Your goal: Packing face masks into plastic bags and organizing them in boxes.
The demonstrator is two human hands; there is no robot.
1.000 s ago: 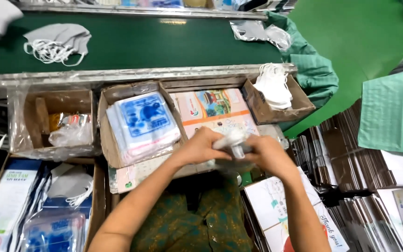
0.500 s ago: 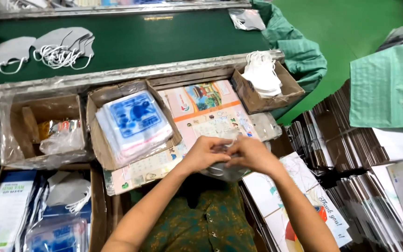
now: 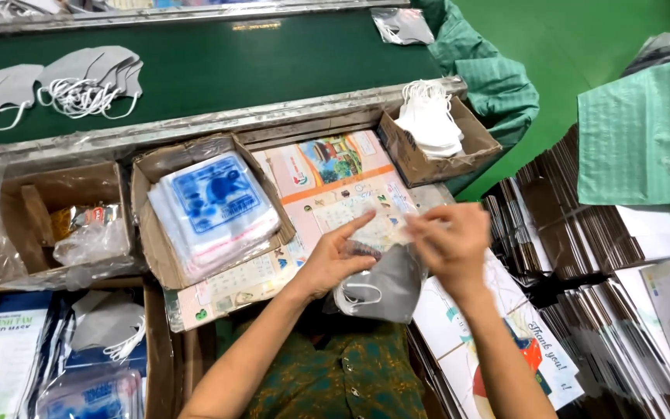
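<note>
**Grey mask going into a clear bag**

While the left hand [image 3: 333,262] is pinching the clear plastic bag [image 3: 381,256] with its forefinger stretched out, the right hand [image 3: 453,242] is gripping the bag's top edge with curled fingers. Inside the bag a grey face mask [image 3: 385,285] is hanging, just right of the cardboard box of blue-printed bags [image 3: 211,203]. Beyond that box, more grey masks [image 3: 79,74] are lying on the green belt [image 3: 273,58].

Grey mask [image 3: 388,285], green belt [image 3: 273,58], blue-printed bags [image 3: 215,198].
</note>
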